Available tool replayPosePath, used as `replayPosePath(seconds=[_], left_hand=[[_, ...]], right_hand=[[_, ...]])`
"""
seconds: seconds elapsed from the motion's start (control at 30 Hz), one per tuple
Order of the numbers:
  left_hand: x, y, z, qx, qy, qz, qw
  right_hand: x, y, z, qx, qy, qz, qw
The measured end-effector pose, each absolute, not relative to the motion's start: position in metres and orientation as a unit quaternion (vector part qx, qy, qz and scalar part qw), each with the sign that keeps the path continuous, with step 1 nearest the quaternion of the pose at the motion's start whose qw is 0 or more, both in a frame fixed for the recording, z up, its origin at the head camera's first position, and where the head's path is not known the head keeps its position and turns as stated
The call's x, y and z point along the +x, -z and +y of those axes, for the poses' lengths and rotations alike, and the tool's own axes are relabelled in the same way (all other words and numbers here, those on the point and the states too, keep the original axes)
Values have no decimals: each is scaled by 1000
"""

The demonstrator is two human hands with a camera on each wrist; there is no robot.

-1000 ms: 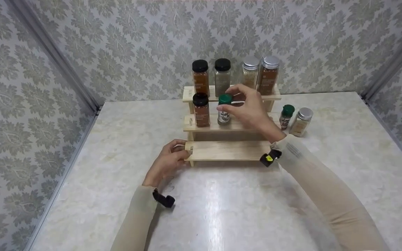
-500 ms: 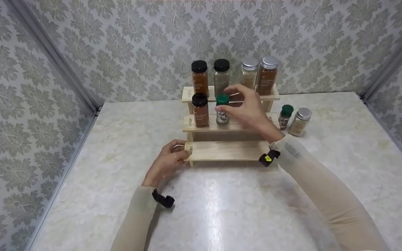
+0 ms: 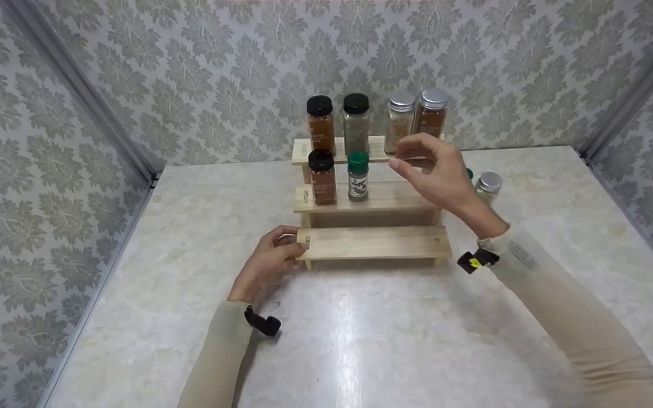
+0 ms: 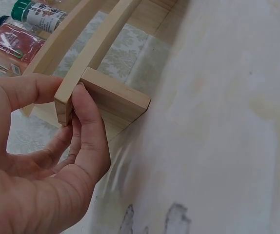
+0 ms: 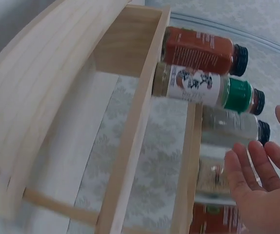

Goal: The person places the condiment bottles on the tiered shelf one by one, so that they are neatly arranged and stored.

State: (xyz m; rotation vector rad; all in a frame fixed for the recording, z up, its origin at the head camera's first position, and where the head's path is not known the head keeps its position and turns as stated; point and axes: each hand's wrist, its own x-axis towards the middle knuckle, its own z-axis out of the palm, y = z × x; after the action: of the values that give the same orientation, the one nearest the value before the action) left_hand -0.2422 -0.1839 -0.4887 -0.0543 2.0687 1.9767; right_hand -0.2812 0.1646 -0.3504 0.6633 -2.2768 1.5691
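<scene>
A three-tier wooden spice rack (image 3: 374,242) stands on the table. My left hand (image 3: 267,260) pinches the left end of its lowest shelf between thumb and fingers, as the left wrist view also shows (image 4: 47,161). On the middle shelf a green-capped spice jar (image 3: 358,177) stands upright, right of a black-capped jar of red spice (image 3: 322,178). My right hand (image 3: 440,173) hovers to the right of the green-capped jar, fingers loosely bent and holding nothing. In the right wrist view, a gap separates its fingertips from that jar.
On the top shelf stand two black-capped jars, one orange (image 3: 321,127) and one grey-green (image 3: 356,126), and two silver-capped jars (image 3: 400,122). Right of the rack, a silver-capped jar (image 3: 489,186) and a mostly hidden green cap (image 3: 470,173) show behind my right hand. Patterned walls surround the table.
My right hand has let go of the green-capped jar and moved right, away from it. The jar stays upright on the middle shelf. My left hand keeps its hold on the rack.
</scene>
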Motion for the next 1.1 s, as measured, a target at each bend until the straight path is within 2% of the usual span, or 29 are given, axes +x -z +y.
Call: replayPosePath(seconds=[0.3,0.5,1.1], left_hand=[[-241,489,-184,-14,-681,720,133],[-242,489,-184,-13,-686,715,135],[-243,490,-184,-15,-699,700,143]], right_hand=[[-276,351,218,205,-521,-810,176],[-284,367,251,177,-473,-841,195],[-311,415,317,111,-409,-889,172]])
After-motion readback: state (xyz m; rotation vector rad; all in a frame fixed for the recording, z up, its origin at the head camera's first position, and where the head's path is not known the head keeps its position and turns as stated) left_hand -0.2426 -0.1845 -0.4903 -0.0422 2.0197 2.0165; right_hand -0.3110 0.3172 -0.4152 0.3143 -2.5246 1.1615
